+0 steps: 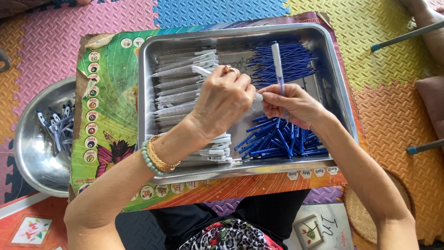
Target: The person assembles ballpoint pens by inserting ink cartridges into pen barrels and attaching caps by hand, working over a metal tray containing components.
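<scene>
My left hand grips a clear white pen barrel over a steel tray. My right hand pinches a blue refill with a white tube that points away from me. The two hands meet at the tray's middle. Clear pen barrels lie stacked in the tray's left half. Blue refills lie heaped at the near right, and more blue refills at the far right.
The tray rests on a colourful cardboard sheet on my lap. A round steel bowl at the left holds several assembled pens. Foam floor mats surround it. A person's arm and two sticks lie at the right.
</scene>
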